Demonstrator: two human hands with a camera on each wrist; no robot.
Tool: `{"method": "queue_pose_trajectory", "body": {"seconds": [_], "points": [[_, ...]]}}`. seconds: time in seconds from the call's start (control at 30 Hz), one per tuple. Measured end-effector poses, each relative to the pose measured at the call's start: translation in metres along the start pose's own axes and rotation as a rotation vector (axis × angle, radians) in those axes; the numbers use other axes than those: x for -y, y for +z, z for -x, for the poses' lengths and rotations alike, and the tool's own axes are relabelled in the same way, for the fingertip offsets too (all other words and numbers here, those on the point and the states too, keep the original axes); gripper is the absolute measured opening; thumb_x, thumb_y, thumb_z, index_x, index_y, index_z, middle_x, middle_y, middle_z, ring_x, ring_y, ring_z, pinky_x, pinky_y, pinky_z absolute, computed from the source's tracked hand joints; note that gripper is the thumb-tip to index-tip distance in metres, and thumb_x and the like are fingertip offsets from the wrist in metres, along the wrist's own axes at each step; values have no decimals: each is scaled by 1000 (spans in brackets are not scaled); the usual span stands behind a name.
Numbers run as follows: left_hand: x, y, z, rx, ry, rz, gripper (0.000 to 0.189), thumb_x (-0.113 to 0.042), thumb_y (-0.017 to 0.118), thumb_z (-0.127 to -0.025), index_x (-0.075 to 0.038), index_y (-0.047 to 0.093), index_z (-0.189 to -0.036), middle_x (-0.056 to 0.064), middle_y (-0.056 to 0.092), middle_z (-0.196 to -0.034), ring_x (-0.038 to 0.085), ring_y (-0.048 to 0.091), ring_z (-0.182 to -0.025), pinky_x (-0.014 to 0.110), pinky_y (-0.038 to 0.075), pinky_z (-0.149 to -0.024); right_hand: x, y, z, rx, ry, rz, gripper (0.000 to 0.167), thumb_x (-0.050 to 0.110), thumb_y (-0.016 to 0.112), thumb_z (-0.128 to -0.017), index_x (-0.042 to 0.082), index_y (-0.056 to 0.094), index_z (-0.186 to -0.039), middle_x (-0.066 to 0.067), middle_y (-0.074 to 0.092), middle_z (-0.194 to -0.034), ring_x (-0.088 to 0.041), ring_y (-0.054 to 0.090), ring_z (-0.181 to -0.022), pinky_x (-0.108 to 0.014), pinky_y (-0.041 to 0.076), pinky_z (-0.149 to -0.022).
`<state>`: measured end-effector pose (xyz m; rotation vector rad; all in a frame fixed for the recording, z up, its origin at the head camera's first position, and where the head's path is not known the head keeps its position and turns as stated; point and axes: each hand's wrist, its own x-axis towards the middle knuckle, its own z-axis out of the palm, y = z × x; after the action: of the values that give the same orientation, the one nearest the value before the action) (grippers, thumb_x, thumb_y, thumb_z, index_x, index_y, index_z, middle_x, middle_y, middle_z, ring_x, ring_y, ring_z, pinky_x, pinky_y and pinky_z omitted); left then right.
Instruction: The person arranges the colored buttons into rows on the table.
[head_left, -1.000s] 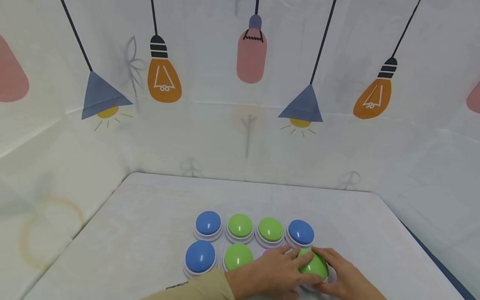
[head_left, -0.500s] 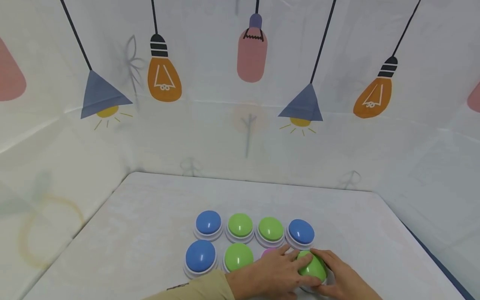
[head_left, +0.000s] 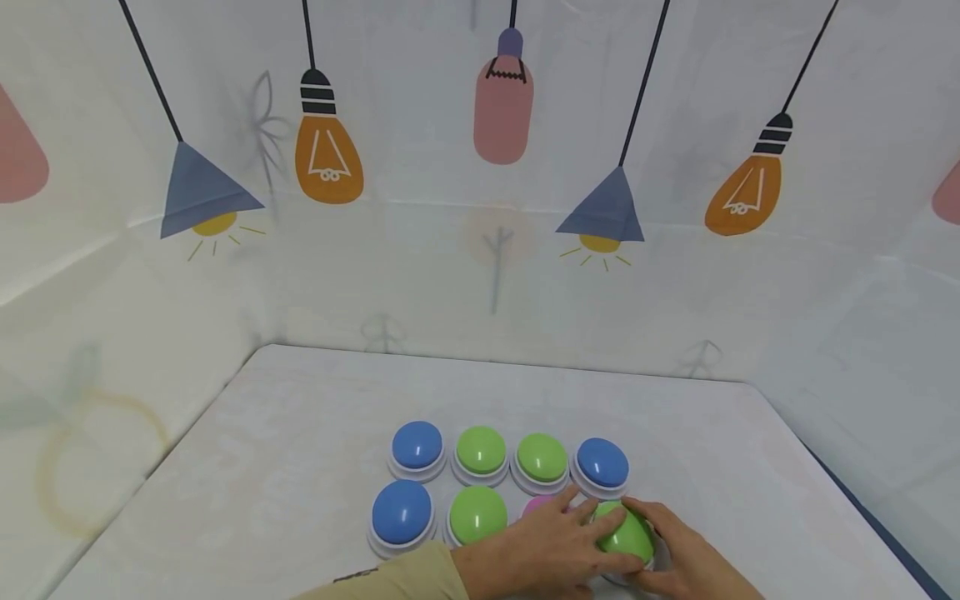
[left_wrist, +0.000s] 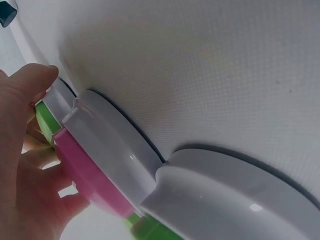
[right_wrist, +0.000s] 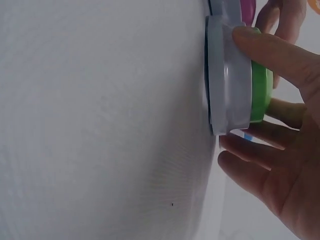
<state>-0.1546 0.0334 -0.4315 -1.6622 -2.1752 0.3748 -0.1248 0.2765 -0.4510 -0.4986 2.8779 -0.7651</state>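
A green push button (head_left: 626, 537) with a round white base stands at the right end of the near row, held from both sides. My right hand (head_left: 693, 554) grips its right side; in the right wrist view the thumb presses the white base (right_wrist: 235, 80) and the fingers reach round the far side. From the left, my left hand (head_left: 536, 550) reaches across a pink push button (left_wrist: 90, 172), its fingers on the green dome and its thumb at the base. The left hand covers most of the pink button in the head view.
Left of the hands in the near row are a blue button (head_left: 402, 512) and another green button (head_left: 477, 515). Behind them runs a row of a blue button (head_left: 417, 445), two green ones and a blue button (head_left: 602, 462). All sit on a white table (head_left: 315, 433) before a printed curtain.
The held green button and both hands have shifted very slightly to the left over the last second. The other buttons stay in place.
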Motion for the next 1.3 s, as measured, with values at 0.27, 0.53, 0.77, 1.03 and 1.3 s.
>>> {"method": "queue_pose_trajectory", "body": {"seconds": [0.27,0.53,0.77,1.03,1.3], "points": [[-2,-1,2,-55,-19,7,70,-69,57,-86,-42,34,-147,-1,42,-151,10,51,-129,35,40,-110,4,-3,4,16,19,-18,85,50,76,-82,8,39,-147,-14,50,-140,-27,55,-120,-28,54,-86],[4,-7,8,37,-97,169,69,-60,59,-91,-39,31,-151,0,36,-157,15,42,-140,37,39,-112,13,-13,3,-18,-18,-10,84,48,76,-83,9,40,-147,-16,48,-141,-39,55,-119,-49,56,-84],[18,-11,25,71,-169,228,67,-54,57,-94,-37,31,-153,-1,34,-159,13,39,-142,38,33,-116,21,-18,1,-101,-17,0,82,47,78,-81,9,44,-144,-18,50,-142,-43,55,-121,-60,51,-89],[42,-22,59,46,-306,398,71,-50,61,-95,-31,29,-156,4,28,-162,21,32,-147,47,27,-119,29,-28,1,-245,-14,52,79,50,77,-81,17,45,-145,-11,53,-142,-38,53,-126,-60,49,-94],[66,-25,90,-23,-430,330,74,-52,62,-93,-27,30,-155,7,30,-161,20,32,-146,46,27,-119,35,-44,-11,-382,-97,114,73,38,76,-87,15,43,-147,-11,51,-143,-37,49,-129,-62,46,-96]]}}
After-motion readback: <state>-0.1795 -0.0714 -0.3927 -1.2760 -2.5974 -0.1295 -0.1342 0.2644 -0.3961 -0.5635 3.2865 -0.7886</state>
